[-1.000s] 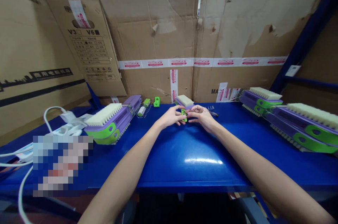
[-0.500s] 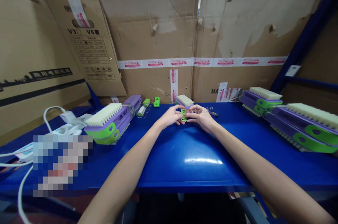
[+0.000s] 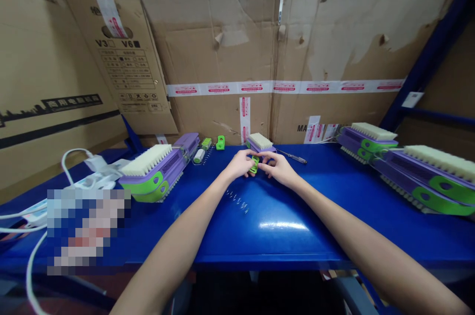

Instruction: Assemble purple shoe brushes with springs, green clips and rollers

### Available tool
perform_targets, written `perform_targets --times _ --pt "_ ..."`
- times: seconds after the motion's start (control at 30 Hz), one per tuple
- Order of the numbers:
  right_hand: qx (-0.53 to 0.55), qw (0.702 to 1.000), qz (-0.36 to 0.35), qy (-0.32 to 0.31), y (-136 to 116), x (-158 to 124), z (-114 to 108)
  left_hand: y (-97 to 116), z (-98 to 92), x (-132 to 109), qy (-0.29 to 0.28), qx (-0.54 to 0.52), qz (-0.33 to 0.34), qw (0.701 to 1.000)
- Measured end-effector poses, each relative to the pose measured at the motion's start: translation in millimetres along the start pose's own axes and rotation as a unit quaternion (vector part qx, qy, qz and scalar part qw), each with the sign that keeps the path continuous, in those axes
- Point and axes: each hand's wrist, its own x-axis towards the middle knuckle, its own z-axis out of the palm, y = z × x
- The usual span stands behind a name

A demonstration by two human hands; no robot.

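Observation:
My left hand (image 3: 237, 166) pinches a small green plastic part (image 3: 254, 164) over the table. Closed around the other side of that part, my right hand (image 3: 279, 169) has its thumb and fingers against it. A thin metal coil spring (image 3: 238, 200) stretches below, beside my left forearm; whether its upper end joins the part is hidden. Just behind the hands is a purple block with cream bristles (image 3: 261, 141). A screwdriver (image 3: 295, 157) lies behind and to the right of my right hand.
Left on the blue table (image 3: 274, 243) are a purple-green bristled unit (image 3: 158, 171), a loose green part (image 3: 220, 143), a white-and-green piece (image 3: 199, 157) and springs (image 3: 208, 156). More bristled units (image 3: 426, 176) stand right. White cables (image 3: 31, 255) and cardboard (image 3: 222, 53) border the table.
The spring, earlier stretched out to the right by my right hand, now lies toward the lower left. The green part has tilted and shifted slightly left, and the screwdriver shows more fully.

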Motion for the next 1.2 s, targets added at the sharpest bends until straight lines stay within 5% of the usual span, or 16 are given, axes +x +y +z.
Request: perform_targets --times 0.1,0.27,0.43,0.57,0.83,1.07,1.2 --pt "-0.105 0.99 -0.088 0.019 -18 -9 3 -7 -4.7 6 0.043 0.013 0.0 0.999" --pt "-0.218 0.939 -0.243 -0.106 -55 -36 34 -17 -16.2 13 0.12 0.003 -0.014 0.993" --pt "-0.331 0.862 -0.312 -0.223 -66 -52 60 -18 -27.7 14 0.153 -0.01 -0.038 0.987" --pt "-0.339 0.885 -0.243 -0.206 -57 -39 47 -18 -37.3 14 0.178 -0.025 -0.042 0.983" --pt "-0.352 0.935 0.018 -0.048 -29 -12 7 -16 -39.7 13 0.193 -0.039 -0.036 0.98" --pt "-0.251 0.951 0.131 -0.125 -21 -4 0 -13 -35.2 11 0.178 -0.021 0.0 0.984" --pt "-0.121 0.975 0.161 -0.089 -14 -3 -5 -10 -31.5 9 0.141 -0.076 -0.008 0.987"
